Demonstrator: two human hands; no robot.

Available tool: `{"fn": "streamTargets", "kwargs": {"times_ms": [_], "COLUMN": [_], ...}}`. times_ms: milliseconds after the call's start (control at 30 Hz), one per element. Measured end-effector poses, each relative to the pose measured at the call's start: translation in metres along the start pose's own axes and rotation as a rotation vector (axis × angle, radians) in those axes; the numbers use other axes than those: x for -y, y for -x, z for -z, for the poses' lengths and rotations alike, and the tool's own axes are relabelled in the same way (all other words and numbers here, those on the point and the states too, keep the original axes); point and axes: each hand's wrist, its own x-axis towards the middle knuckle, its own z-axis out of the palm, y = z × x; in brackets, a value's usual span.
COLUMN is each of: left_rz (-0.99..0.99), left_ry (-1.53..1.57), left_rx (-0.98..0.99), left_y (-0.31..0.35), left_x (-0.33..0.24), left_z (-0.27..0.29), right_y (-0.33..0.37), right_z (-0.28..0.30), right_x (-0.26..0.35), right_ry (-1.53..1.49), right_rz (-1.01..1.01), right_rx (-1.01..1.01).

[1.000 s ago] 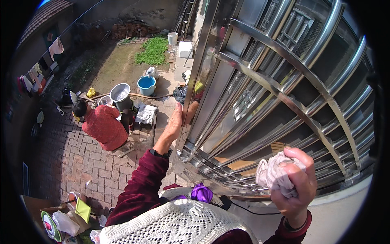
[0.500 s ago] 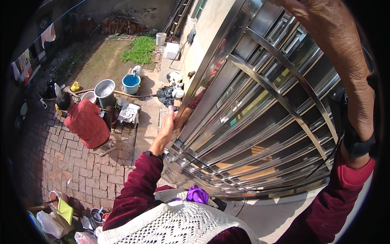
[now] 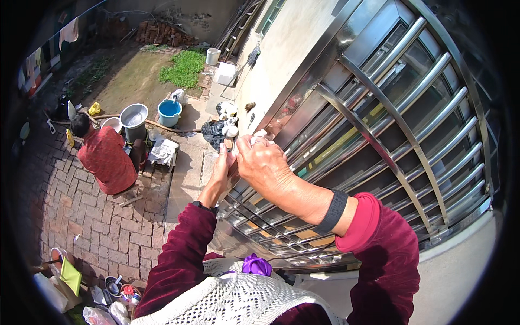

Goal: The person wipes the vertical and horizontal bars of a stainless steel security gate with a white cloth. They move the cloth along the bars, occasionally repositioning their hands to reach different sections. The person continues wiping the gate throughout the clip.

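A shiny stainless-steel window grille [image 3: 401, 122] with round bars and curved flat bands bulges from the wall on my right. My left hand [image 3: 219, 174] rests at the grille's outer edge frame, fingers stretched upward, holding nothing that shows. Right beside it, my right hand [image 3: 265, 165] is closed at the same frame edge. A small crumpled whitish cloth [image 3: 262, 134] pokes out above its fingers; most of it is hidden by the hand. The two hands nearly touch.
A person in red [image 3: 108, 160] sits on a low stool at left, near a metal pot [image 3: 135, 130] and a blue basin [image 3: 169, 111]. Black bags [image 3: 214, 132] lie by the wall. Bags and containers [image 3: 70, 287] crowd the lower left.
My right hand has come down and leftward from the upper right of the grille to the frame edge beside my left hand. The left hand has stayed about in place.
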Motion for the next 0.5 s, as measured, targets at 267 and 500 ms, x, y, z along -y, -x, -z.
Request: {"fn": "streamTargets", "kwargs": {"times_ms": [267, 500], "left_rz": [0.210, 0.139], "left_ry": [-0.042, 0.065], "left_rx": [0.038, 0.005], "left_y": [-0.003, -0.006], "left_x": [0.001, 0.015], "left_z": [0.011, 0.009], "right_y": [-0.020, -0.049], "right_z": [0.035, 0.158], "right_x": [-0.088, -0.263], "right_ry": [0.129, 0.758], "right_rz": [-0.013, -0.296], "right_rx": [-0.122, -0.416]}}
